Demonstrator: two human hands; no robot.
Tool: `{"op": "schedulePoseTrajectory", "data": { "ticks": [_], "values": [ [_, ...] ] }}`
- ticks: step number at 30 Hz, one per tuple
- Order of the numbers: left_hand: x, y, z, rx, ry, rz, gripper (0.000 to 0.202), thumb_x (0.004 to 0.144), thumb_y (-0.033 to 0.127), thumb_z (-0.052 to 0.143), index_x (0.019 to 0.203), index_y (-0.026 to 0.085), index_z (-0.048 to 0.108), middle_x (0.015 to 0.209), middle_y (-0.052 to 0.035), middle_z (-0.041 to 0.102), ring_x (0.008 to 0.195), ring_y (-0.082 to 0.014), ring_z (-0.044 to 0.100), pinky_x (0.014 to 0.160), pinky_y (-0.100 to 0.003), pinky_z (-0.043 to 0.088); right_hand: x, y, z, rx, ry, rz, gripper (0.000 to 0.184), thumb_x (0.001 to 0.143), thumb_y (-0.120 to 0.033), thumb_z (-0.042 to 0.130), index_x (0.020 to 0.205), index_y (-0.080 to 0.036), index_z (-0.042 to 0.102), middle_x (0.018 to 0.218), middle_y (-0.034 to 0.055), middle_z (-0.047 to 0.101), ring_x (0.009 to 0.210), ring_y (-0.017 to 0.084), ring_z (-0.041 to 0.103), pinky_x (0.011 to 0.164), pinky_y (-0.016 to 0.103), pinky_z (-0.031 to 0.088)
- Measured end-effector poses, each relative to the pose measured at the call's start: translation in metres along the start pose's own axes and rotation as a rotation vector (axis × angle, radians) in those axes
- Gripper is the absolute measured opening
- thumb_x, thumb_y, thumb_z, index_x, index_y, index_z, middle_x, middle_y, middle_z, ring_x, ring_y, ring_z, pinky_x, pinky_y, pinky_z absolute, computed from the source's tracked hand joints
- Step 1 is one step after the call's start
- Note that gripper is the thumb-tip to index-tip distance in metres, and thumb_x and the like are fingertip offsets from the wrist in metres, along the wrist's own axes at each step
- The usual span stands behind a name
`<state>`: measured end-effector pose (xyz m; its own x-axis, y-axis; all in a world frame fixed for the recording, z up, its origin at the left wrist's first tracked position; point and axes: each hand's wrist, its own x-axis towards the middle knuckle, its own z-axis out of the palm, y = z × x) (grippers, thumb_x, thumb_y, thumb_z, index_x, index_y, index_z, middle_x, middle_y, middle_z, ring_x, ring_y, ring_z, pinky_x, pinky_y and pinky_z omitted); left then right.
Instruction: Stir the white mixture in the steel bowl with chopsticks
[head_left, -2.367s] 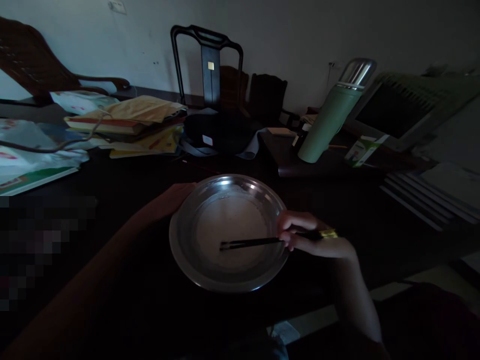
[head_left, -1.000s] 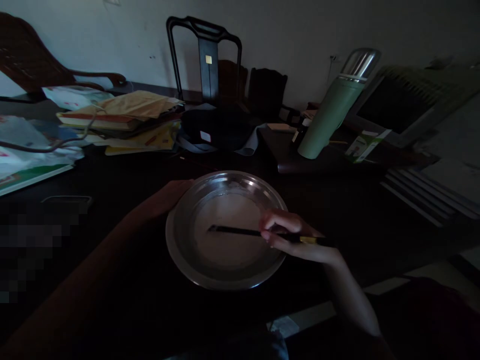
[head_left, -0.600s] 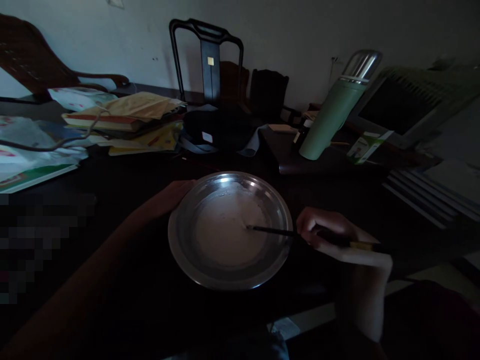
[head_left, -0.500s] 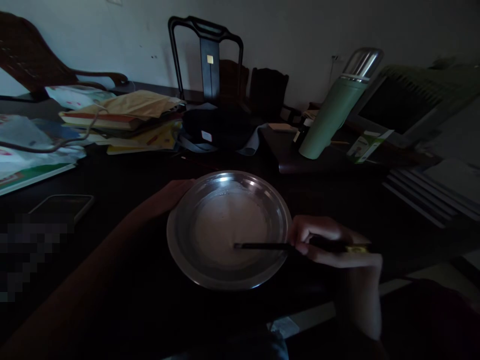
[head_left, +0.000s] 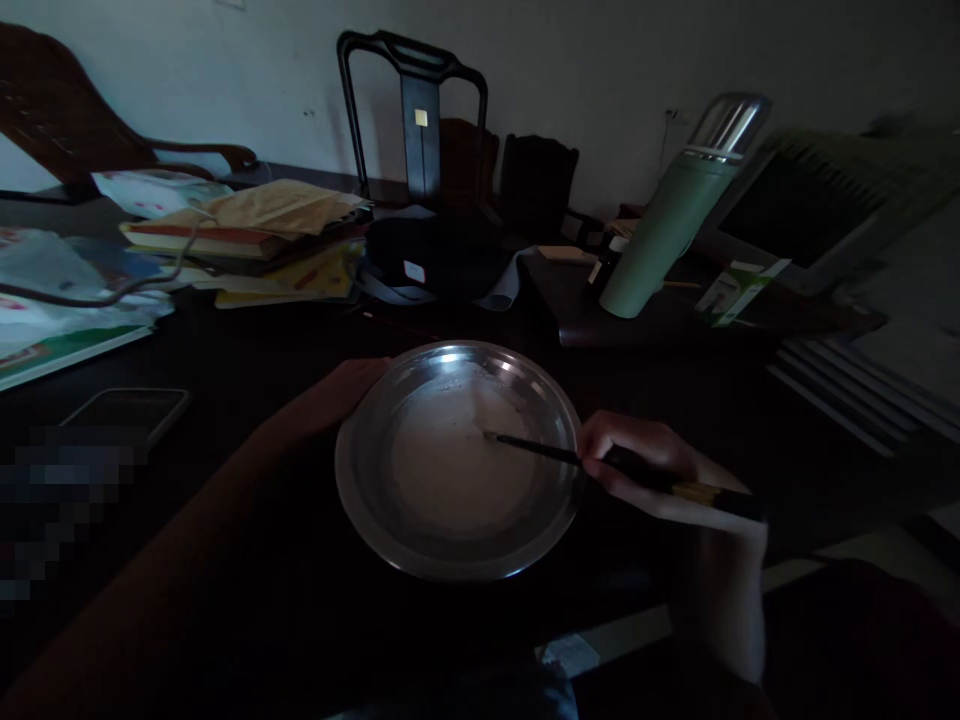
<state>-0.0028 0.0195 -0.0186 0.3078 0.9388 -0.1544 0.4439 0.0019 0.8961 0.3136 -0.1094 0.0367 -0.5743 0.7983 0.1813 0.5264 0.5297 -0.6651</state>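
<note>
Stirring is the step in hand: the right hand (head_left: 645, 475) is closed round dark chopsticks (head_left: 532, 450), their tips in the pale liquid (head_left: 457, 480) filling the metal plate (head_left: 352, 495) on the dark table, directly in front. The left hand (head_left: 337, 395) lies against the plate's left rim; whether it grips is too dim to tell. Further stirring calls for shallow strokes and a steadied plate. The small box (head_left: 739, 290) beside the green flask (head_left: 660, 240) carries print, unreadable.

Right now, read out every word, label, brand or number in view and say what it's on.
No text can be read.
Green-and-white box: print too blurred.
White tag on the dark bag: too small.
Printed sheets at far left: blurred.
</note>
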Motion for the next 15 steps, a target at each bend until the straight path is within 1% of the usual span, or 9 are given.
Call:
{"op": "schedulePoseTrajectory", "data": {
  "ticks": [3,5,7,10,12,13,15],
  "values": [
    [-0.002,0.002,0.002,-0.02,0.005,-0.009,0.048,0.07,0.056,0.044,0.088,0.016,0.063,0.082,-0.0003,0.066,0.075,-0.0107,0.056,0.063,-0.017,0.045,0.001,-0.002,-0.002,0.119,-0.147,-0.066,0.011,0.085,-0.013,0.048,0.075,-0.018,0.049,0.08,0.0032,0.059,0.069,0.01,0.057,0.06,0.022,0.047],
    [-0.004,0.005,0.003,-0.025,0.024,-0.027,0.046,0.07,0.055,0.044,0.085,0.017,0.064,0.077,0.0005,0.065,0.072,-0.0101,0.055,0.06,-0.016,0.044,0.007,-0.001,0.005,0.192,-0.182,-0.098,0.012,0.085,-0.014,0.051,0.073,-0.018,0.049,0.079,0.0027,0.059,0.07,0.01,0.058,0.06,0.022,0.048],
    [-0.005,0.008,0.005,-0.035,0.032,-0.039,0.043,0.07,0.054,0.044,0.084,0.018,0.064,0.074,0.001,0.064,0.071,-0.0094,0.055,0.058,-0.015,0.043,0.015,0.0,0.014,0.201,-0.129,-0.09,0.009,0.085,-0.018,0.054,0.076,-0.018,0.051,0.079,0.002,0.059,0.072,0.01,0.058,0.063,0.022,0.048],
    [-0.005,0.009,0.005,-0.047,0.028,-0.057,0.04,0.071,0.051,0.044,0.085,0.019,0.064,0.075,0.002,0.064,0.069,-0.0077,0.054,0.058,-0.013,0.043,0.019,0.002,0.02,0.141,0.003,0.002,0.007,0.085,-0.021,0.054,0.079,-0.018,0.053,0.081,0.0013,0.059,0.075,0.01,0.057,0.066,0.023,0.047],
    [-0.004,0.008,0.005,-0.037,0.023,-0.073,0.04,0.071,0.051,0.044,0.084,0.018,0.064,0.075,0.0021,0.064,0.069,-0.0075,0.054,0.058,-0.013,0.042,0.015,0.002,0.014,0.111,0.062,0.087,0.009,0.086,-0.021,0.053,0.077,-0.017,0.053,0.076,0.0002,0.057,0.069,0.009,0.055,0.063,0.022,0.046],
    [-0.003,0.007,0.004,-0.032,0.024,-0.075,0.041,0.071,0.052,0.044,0.084,0.018,0.064,0.076,0.0018,0.064,0.069,-0.0077,0.054,0.058,-0.013,0.042,0.011,0.002,0.009,0.106,0.07,0.13,0.01,0.086,-0.021,0.052,0.076,-0.017,0.053,0.075,-0.0001,0.057,0.065,0.009,0.054,0.06,0.022,0.046],
    [-0.003,0.006,0.004,-0.023,0.02,-0.057,0.042,0.071,0.052,0.043,0.083,0.017,0.063,0.077,0.0007,0.064,0.071,-0.0084,0.054,0.058,-0.014,0.043,0.003,0.003,-0.002,0.125,0.037,0.17,0.01,0.086,-0.021,0.051,0.078,-0.017,0.053,0.075,0.0,0.056,0.061,0.008,0.053,0.055,0.021,0.046]
  ]
}}
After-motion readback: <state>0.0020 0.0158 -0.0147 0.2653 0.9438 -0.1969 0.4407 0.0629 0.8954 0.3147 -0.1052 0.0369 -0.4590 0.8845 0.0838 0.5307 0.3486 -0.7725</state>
